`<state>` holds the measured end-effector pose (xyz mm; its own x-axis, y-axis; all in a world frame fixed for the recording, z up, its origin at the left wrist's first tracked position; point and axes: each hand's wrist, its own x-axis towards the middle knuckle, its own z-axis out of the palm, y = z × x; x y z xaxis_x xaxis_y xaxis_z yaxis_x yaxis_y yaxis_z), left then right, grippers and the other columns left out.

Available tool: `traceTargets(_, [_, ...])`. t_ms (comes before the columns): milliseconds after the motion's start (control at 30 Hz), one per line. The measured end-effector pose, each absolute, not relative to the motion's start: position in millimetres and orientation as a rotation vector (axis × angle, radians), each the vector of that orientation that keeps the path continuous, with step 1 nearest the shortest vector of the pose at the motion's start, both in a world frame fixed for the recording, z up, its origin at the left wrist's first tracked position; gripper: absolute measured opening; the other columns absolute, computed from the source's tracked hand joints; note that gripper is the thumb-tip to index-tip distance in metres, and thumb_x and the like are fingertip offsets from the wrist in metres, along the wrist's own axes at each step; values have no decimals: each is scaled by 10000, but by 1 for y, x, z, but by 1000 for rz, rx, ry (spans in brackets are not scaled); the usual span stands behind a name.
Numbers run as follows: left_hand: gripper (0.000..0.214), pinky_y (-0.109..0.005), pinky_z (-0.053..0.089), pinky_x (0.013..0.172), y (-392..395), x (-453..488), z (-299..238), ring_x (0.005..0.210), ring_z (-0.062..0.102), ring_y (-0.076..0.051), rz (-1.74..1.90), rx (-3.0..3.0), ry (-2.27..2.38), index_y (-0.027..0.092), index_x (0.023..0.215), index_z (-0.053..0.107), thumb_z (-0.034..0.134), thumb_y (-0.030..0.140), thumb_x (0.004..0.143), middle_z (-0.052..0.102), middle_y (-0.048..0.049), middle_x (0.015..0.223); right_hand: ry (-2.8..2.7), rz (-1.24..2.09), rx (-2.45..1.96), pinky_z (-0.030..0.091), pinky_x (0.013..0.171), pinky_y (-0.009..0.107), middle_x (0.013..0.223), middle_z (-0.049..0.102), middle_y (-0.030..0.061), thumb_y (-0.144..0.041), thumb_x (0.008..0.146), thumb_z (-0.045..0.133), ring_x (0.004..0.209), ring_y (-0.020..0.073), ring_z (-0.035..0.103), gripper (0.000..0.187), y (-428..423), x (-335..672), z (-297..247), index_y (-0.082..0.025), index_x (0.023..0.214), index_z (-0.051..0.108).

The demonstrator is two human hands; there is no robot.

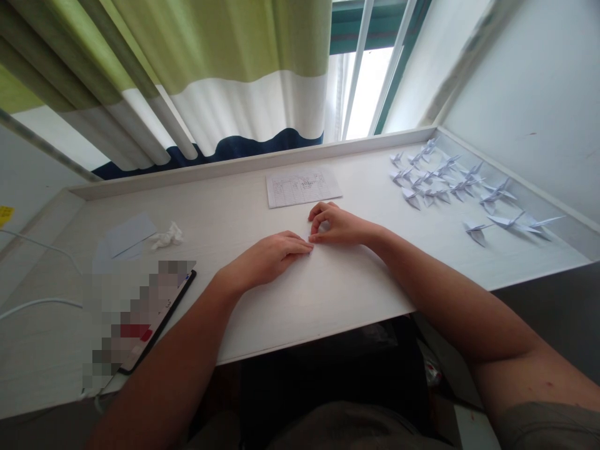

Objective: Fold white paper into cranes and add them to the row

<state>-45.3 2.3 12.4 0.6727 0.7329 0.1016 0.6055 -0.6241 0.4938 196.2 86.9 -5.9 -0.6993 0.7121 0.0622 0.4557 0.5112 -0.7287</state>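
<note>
My left hand (276, 255) rests on the white desk with its fingers pressed together, their tips at the middle of the desktop. Just to the right, my right hand (340, 225) pinches with thumb and forefinger, its other fingers curled. The fingertips of both hands almost meet over a small piece of white paper (310, 247). Most of this paper is hidden by the fingers, and its shape is hard to make out against the white surface. Beyond the hands lies a printed paper card (304, 190). Several folded white paper cranes (497, 195) stand grouped at the right.
A tablet-like device (162, 312) with a blurred-out screen lies at the left by my forearm. Behind it are white paper sheets (126, 234) and a crumpled tissue (167, 236). A white cable (42, 301) crosses the left side. A raised ledge (244, 157) borders the white desk (276, 325).
</note>
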Motion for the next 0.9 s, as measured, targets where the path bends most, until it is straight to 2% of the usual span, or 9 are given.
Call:
traceTargets(433, [316, -420, 547, 1122, 9, -48, 10, 1246, 701, -234, 439, 2492, 885, 270, 1159, 844, 537, 236, 1089, 798, -74, 1308, -2405, 1006, -944, 427, 1202, 541, 1256, 658, 103, -383, 829, 839, 1289, 327, 563, 136, 90, 197, -8, -247, 822, 832])
traceTargets(567, [322, -406, 539, 1124, 5, -46, 13, 1249, 702, -237, 387, 2592, 888, 264, 1144, 839, 523, 231, 1095, 791, -60, 1323, -2410, 1004, -944, 424, 1210, 533, 1254, 659, 99, -374, 826, 841, 1294, 327, 563, 126, 89, 197, -7, -249, 814, 834])
traceTargets(900, [318, -462, 551, 1085, -7, -38, 20, 1269, 700, -284, 200, 2838, 989, 219, 1155, 815, 505, 198, 1087, 768, -78, 1379, -2387, 1010, -1015, 429, 1226, 534, 1263, 659, 110, -339, 829, 802, 1297, 330, 565, 104, 87, 193, -7, -242, 798, 822])
